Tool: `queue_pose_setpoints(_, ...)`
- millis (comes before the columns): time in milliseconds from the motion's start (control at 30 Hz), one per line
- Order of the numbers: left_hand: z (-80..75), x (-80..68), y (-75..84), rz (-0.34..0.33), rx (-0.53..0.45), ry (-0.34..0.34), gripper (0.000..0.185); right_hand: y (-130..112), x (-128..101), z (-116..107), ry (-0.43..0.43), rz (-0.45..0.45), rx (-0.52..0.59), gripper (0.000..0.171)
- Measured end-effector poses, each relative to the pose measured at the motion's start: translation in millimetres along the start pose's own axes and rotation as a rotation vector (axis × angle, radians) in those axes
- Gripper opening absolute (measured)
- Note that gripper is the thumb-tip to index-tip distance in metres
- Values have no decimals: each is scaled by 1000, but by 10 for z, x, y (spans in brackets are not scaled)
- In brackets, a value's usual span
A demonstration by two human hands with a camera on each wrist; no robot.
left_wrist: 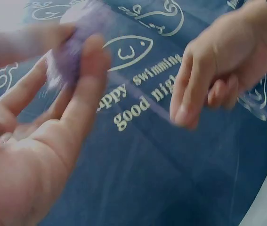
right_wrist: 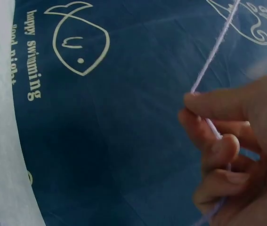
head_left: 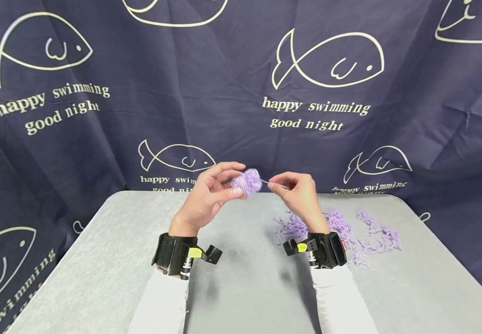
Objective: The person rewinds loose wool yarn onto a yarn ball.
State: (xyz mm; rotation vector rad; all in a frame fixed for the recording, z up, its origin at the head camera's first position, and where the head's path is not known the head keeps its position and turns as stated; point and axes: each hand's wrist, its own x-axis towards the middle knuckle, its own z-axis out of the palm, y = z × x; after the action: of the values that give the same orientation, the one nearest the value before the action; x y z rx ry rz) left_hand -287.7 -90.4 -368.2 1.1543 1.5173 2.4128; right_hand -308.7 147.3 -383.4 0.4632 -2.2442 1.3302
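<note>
Left hand [head_left: 205,197] raised at frame centre, fingers and thumb pinching small lilac yarn ball [head_left: 247,181]. Right hand [head_left: 299,195] just right of it, fingertips pinching yarn strand [right_wrist: 213,56] running taut back to ball. Hands close, not touching. Loose yarn pile [head_left: 341,232] lies on grey surface [head_left: 241,287], right of centre, behind right wrist. Dark fish-print backdrop [head_left: 99,116] fills upper frame.

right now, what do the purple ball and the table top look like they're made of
Purple ball: looks like soft wool or acrylic yarn, matte and fuzzy, with a thin strand running to the right hand; the left hand holds it. Table top: seems covered in pale grey cloth or felt, matte, faintly mottled; hard to tell which.
</note>
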Motion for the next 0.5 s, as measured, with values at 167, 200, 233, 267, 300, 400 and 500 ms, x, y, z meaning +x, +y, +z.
queue_pose_setpoints(167, 4, 21, 11, 67, -157, 192, 44, -106, -32, 115, -139, -82, -34, 4)
queue_pose_setpoints(200, 3, 25, 12, 77, -176, 232, 42, -124, -39, 136, -159, -94, -42, 3)
queue_pose_setpoints(233, 1, 28, 10, 88, -190, 271, 41, -146, -48, 152, -179, -106, -49, 3)
queue_pose_setpoints(267, -2, 34, 6, 96, -194, 311, 40, -167, -56, 166, -199, -115, -56, 4)
queue_pose_setpoints(300, -4, 41, 0, 106, -184, 354, 38, -190, -66, 175, -218, -126, -61, 4)
queue_pose_setpoints(400, -5, 60, -25, 125, -92, 484, 33, -255, -94, 183, -267, -163, -63, 7)
queue_pose_setpoints(500, -11, 76, -60, 139, 184, 587, 24, -308, -110, 164, -298, -186, -28, 10)
